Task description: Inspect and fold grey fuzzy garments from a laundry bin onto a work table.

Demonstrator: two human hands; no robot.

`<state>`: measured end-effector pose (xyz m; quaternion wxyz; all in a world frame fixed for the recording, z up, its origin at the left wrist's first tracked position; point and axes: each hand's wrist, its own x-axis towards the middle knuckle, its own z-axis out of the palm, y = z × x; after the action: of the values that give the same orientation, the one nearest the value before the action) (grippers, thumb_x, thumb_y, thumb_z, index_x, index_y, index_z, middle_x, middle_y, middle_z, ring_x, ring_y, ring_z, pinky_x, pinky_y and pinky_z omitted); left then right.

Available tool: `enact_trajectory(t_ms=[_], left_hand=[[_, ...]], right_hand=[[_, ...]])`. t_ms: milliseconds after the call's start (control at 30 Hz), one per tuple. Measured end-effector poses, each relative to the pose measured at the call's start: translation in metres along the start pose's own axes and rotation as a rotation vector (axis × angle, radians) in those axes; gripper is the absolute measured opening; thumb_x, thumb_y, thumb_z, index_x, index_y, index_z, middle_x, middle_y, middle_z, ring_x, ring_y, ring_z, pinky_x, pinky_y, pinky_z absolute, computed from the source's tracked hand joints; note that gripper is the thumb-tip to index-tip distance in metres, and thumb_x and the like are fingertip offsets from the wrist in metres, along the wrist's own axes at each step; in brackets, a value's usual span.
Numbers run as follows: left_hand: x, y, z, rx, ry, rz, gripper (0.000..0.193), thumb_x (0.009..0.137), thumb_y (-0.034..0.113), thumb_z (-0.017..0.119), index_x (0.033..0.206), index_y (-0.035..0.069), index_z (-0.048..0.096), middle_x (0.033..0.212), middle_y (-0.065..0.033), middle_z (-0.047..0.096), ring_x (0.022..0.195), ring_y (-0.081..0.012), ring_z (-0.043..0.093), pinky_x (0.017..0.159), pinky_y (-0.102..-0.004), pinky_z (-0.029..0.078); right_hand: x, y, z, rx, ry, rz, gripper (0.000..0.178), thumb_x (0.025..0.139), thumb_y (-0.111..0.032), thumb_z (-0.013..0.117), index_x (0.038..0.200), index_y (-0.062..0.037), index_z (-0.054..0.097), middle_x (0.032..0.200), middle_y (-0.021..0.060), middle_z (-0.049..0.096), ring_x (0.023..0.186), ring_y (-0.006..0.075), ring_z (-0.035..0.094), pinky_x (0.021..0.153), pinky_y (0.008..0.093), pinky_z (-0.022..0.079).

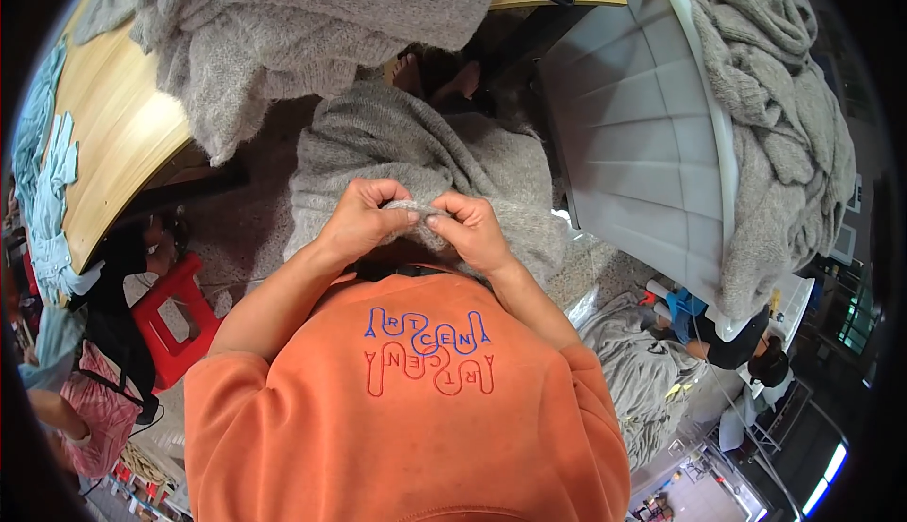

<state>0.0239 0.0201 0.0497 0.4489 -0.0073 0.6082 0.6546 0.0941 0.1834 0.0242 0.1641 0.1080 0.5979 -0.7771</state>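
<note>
**Left hand (367, 212) and right hand (470, 231) pinch a fold of grey knit fabric (435, 149)**

The fabric lies spread in front of the person's orange sweatshirt (406, 461), draped over the lap. Both hands grip its near part between thumb and fingers, fingertips close together, the gathered fold showing between them.

To the right stands a pale grey plastic bin (628, 125) with ribbed walls. Grey knitwear (784, 111) is heaped in it above the rim, and some hangs over the edge; how deep the load goes cannot be seen.

Ahead, more grey knit pieces (293, 17) cover a wood-grain table (128, 149) and droop over its edge. Light blue garments (57, 187) lie along its left side.

The sweatshirt bears decorative lettering (430, 330), outlined in blue, with a red version beneath it turned upside down. A red plastic stool (170, 328) stands at left.
</note>
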Motion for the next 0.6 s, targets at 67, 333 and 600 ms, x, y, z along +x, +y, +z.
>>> enact_trajectory(t_ms=[67, 333, 600], left_hand=[[0.001, -0.006, 0.000, 0.069, 0.017, 0.037, 0.003, 0.070, -0.001, 0.060, 0.070, 0.001, 0.058, 0.063, 0.0019, 0.055, 0.055, -0.0021, 0.046, 0.047, -0.0174, 0.035], [0.001, -0.015, 0.006, 0.126, -0.052, 0.014, 0.003, 0.070, -0.001, 0.058, 0.067, 0.000, 0.058, 0.063, -0.0002, 0.055, 0.057, -0.0036, 0.047, 0.047, -0.0187, 0.036], [0.006, -0.020, 0.007, -0.137, -0.025, -0.030, 0.005, 0.071, 0.002, 0.062, 0.072, -0.003, 0.061, 0.069, -0.0062, 0.061, 0.060, -0.0092, 0.054, 0.055, -0.0214, 0.044]], right_hand=[[0.001, -0.001, 0.001, -0.005, -0.017, -0.018, 0.004, 0.076, -0.002, 0.054, 0.077, 0.0001, 0.057, 0.062, -0.0046, 0.050, 0.056, 0.0006, 0.041, 0.048, 0.0173, 0.033], [0.000, 0.005, 0.008, -0.392, 0.039, -0.411, 0.005, 0.072, 0.000, 0.053, 0.076, 0.0028, 0.053, 0.068, 0.0024, 0.052, 0.060, 0.0067, 0.046, 0.051, 0.0223, 0.037], [0.001, 0.000, -0.002, -0.317, 0.073, -0.284, 0.007, 0.076, -0.003, 0.052, 0.081, 0.0015, 0.055, 0.072, 0.0040, 0.054, 0.067, 0.0101, 0.051, 0.058, 0.0229, 0.041]])
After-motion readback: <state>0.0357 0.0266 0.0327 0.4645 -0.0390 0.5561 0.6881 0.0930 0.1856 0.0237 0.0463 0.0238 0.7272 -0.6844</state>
